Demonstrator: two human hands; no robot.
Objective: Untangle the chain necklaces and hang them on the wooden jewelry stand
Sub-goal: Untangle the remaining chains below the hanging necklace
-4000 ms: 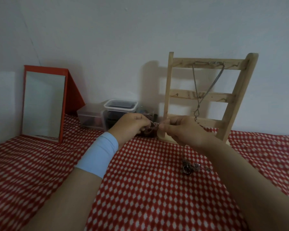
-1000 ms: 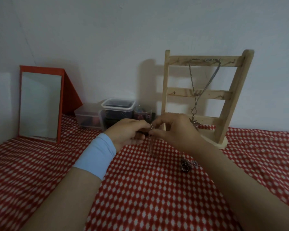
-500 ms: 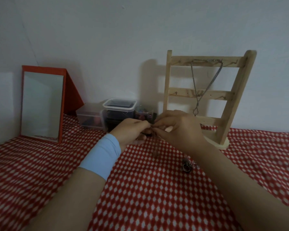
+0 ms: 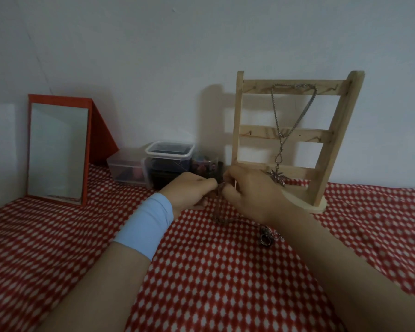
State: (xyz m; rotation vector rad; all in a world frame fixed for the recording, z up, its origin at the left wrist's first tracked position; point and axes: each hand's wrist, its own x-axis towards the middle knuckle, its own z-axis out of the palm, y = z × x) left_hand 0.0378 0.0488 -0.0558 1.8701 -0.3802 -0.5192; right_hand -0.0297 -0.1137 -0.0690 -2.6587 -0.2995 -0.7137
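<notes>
Left hand (image 4: 189,192) and right hand (image 4: 252,197) both pinch the chain necklace (image 4: 217,218), grip hidden behind knuckles; blurry tangle (image 4: 265,238) at the right hand's five o'clock.

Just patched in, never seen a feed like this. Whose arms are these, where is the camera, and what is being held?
No machine here: these are a person's two bare arms, filmed by one camera worn on the head, looking forward and down. The left hand, with a blue wristband, and the right hand pinch a chain between them over the red checked cloth. A small tangle lies on the cloth. One necklace hangs on the wooden stand. A mirror and plastic boxes stand behind.
</notes>
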